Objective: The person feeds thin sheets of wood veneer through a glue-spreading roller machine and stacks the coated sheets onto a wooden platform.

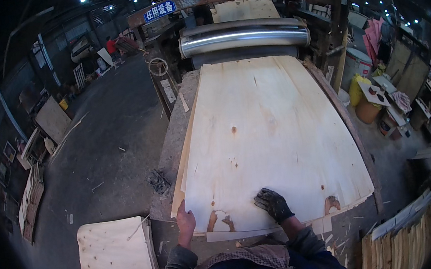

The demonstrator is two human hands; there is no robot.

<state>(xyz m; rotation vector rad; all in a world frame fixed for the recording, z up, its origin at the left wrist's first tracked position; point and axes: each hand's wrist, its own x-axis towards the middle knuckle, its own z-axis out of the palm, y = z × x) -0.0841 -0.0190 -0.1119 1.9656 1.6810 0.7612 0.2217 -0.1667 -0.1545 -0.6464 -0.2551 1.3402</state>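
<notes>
A large pale wood veneer sheet point(266, 130) lies before me on top of other sheets, whose edges show along its left and near sides. My left hand point(185, 221), bare, is at the near left corner of these sheets, one finger stretched along the edge. My right hand point(274, 205) wears a black glove and rests flat on the top sheet near its front edge, fingers extended. Brown knots and torn patches mark the veneer. At the far end, the sheets reach toward a shiny metal roller point(246, 40) in a rusty frame.
A black glove-like bundle point(158, 181) lies on the ledge left of the sheets. Low at the left stands a stack of veneer point(115, 251); upright wood strips point(414, 235) fill the lower right. A yellow bag point(358, 89) is beyond. A person in red point(111, 49) stands far left.
</notes>
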